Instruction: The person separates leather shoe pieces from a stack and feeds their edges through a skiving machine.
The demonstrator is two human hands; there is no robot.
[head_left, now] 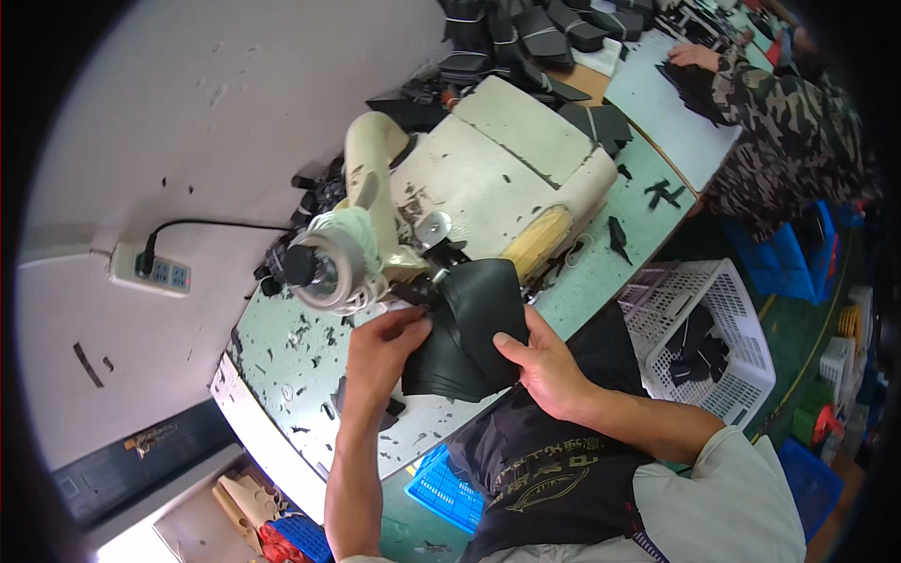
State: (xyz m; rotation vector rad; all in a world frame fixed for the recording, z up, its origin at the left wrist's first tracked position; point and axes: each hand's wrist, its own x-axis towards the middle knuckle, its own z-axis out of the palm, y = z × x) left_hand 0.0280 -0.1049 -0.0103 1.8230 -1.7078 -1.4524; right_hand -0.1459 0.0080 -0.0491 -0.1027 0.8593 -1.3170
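Observation:
A stack of thin black sheets, leather-like pieces (460, 358), is held up at the front of a cream-coloured bench machine (507, 150). My right hand (552, 368) grips their right side, thumb on top and fingers underneath. My left hand (383, 349) is closed in a pinch at the left edge of the pieces, close to the machine's working head (441, 258); its fingertips are partly hidden. The top sheet stands folded up against that head. On the machine's left side is a round white lamp (330, 267) on a curved arm.
Black scraps litter the pale green tabletop (282, 366). Bundles of black pieces (540, 38) are piled behind the machine. To the right, a white plastic basket (751, 347) holds black pieces. A co-worker in a camouflage sleeve (779, 103) works at the far-right table. A power strip (160, 272) hangs on the wall.

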